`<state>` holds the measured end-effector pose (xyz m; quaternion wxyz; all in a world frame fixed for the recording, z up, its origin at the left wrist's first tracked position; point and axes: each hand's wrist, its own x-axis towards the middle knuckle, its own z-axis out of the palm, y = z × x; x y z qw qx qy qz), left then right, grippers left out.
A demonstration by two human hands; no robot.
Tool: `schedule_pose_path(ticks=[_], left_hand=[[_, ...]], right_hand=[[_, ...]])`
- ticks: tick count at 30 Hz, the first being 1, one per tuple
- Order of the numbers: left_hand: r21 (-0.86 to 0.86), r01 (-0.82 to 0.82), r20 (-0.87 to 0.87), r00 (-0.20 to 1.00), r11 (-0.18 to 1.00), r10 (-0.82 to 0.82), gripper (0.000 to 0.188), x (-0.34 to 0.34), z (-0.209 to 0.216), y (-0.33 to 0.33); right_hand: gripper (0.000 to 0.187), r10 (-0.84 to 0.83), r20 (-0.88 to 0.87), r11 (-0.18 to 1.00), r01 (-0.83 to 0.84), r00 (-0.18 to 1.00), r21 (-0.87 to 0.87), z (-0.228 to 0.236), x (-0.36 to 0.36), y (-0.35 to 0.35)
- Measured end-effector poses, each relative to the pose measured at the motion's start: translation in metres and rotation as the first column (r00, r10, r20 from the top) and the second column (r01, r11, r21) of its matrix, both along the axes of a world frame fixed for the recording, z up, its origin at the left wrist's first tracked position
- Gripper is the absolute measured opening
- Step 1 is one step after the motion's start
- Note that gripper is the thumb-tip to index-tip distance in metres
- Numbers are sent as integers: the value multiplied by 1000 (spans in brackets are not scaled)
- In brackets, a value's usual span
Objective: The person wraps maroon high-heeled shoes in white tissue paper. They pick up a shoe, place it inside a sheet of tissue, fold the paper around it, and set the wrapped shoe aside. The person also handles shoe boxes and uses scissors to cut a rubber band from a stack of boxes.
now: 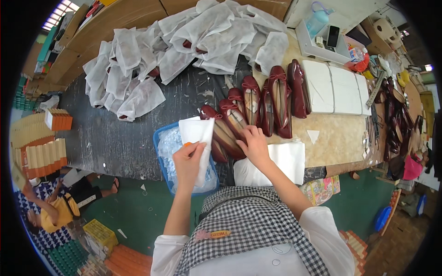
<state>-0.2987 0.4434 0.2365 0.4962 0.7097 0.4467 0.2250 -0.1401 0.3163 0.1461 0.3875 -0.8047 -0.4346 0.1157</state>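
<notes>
My left hand [188, 162] is closed in a pinch on a white cloth-like bag [199, 130], which stands up above a blue basket [159, 152] of clear, crumpled plastic. A small orange bit shows at its fingertips; I cannot tell what it is. My right hand [254, 146] has its fingers curled over the heel end of a dark red bow-fronted flat shoe [235, 120], nearest in a row of several. Close by lies another dark red shoe [212, 115]. Under my right wrist is a pile of flat white bags [287, 162].
Several filled white bags [209, 34] cover the back of the table. Bundled white stacks [340, 87] and a white tray [317, 49] with a bottle and phone stand at right. More dark red shoes [398, 115] lie farther right. A person in yellow [57, 214] is at lower left.
</notes>
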Motion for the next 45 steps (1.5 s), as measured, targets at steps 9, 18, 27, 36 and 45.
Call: schedule_pose_path(ticks=[9, 18, 27, 36, 45], left_hand=[[-349, -203, 91, 964, 915, 249, 15, -42, -12, 28], [534, 216, -265, 961, 818, -81, 11, 3, -17, 44], [269, 276, 26, 956, 923, -294, 12, 3, 35, -38], [-20, -154, 146, 977, 988, 155, 18, -44, 28, 1], [555, -17, -120, 988, 831, 100, 9, -64, 99, 15]], right_hand=[[29, 139, -271, 990, -143, 952, 4, 16, -3, -26], [50, 192, -411, 963, -252, 891, -96, 94, 47, -64], [29, -24, -968, 996, -75, 250, -44, 87, -8, 9], [15, 320, -815, 934, -305, 483, 185, 83, -62, 47], [34, 179, 121, 949, -139, 976, -284, -51, -33, -22]])
